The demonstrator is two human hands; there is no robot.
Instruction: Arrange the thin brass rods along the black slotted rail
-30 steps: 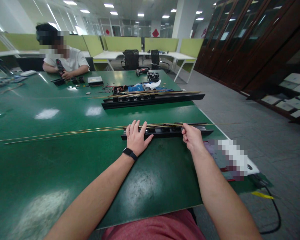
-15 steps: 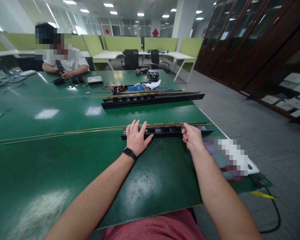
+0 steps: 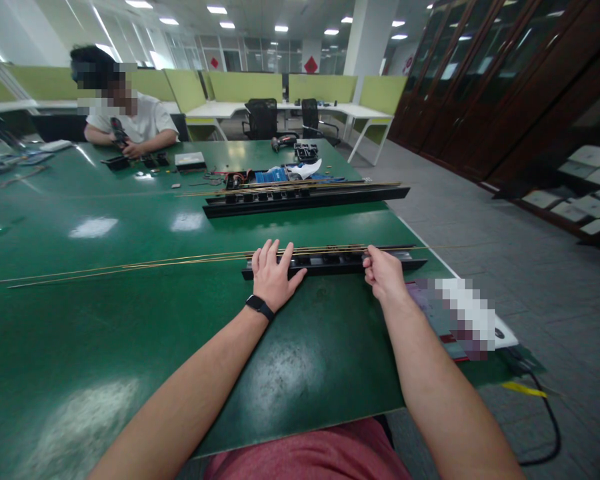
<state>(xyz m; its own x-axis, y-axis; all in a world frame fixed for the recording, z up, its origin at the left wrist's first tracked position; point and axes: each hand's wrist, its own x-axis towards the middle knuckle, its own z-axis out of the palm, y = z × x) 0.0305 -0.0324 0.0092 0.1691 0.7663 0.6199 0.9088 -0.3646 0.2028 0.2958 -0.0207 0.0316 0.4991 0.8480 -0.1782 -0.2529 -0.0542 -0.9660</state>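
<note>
My left hand [image 3: 273, 279] lies over the left part of a black channel-shaped rail [image 3: 330, 270], fingers spread and pressing down on it and on the rods that run across it. Several long, thin brass-coloured rods [image 3: 190, 259] stretch along the rail and far out past its left end. At the rail's right part, my right hand [image 3: 384, 273] is closed in a pinch on a thin rod; the fingertips hide the exact grip. Dark blocks sit inside the rail between the two hands.
Beyond lies a second black rail [image 3: 310, 199] with more rods, with blue packs [image 3: 273, 175] behind it. A power drill [image 3: 283, 143] rests farther back. Across the green table [image 3: 130, 347] a person [image 3: 145, 123] handles a tool. A flat printed item [image 3: 430, 307] lies by the right edge.
One rod's end on the left has slid slightly farther left. Both my hands stay in nearly the same place. The person across the table has shifted their head a little.
</note>
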